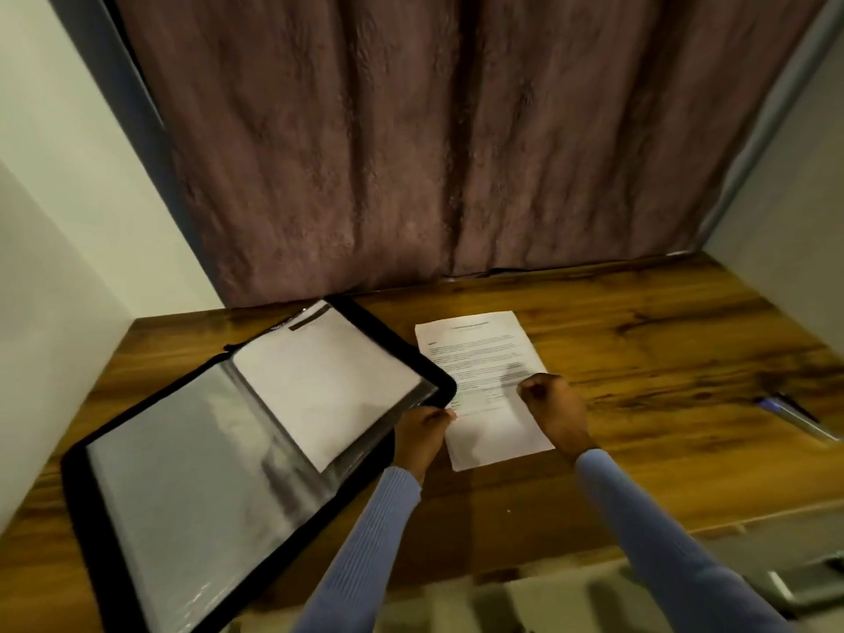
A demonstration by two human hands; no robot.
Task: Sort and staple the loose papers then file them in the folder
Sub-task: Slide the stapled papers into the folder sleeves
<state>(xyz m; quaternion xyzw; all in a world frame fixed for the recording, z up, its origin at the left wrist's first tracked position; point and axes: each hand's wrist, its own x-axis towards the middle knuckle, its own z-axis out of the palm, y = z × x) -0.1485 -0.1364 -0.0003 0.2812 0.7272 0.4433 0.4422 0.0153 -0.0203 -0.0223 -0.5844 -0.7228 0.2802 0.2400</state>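
Blue sleeves reach in from the bottom edge toward the wooden desk. On the near left lies the open black folder, its clear pockets facing up, one white sheet inside the far pocket page. At the folder's right corner the left hand pinches the edge of that pocket page between thumb and curled fingers. Just beside the folder, on the bare desk, lies a printed paper. Over its right edge the right hand is balled into a fist; whether it grips the paper I cannot tell. A pen lies well apart at the right. A brown curtain hangs behind the desk.
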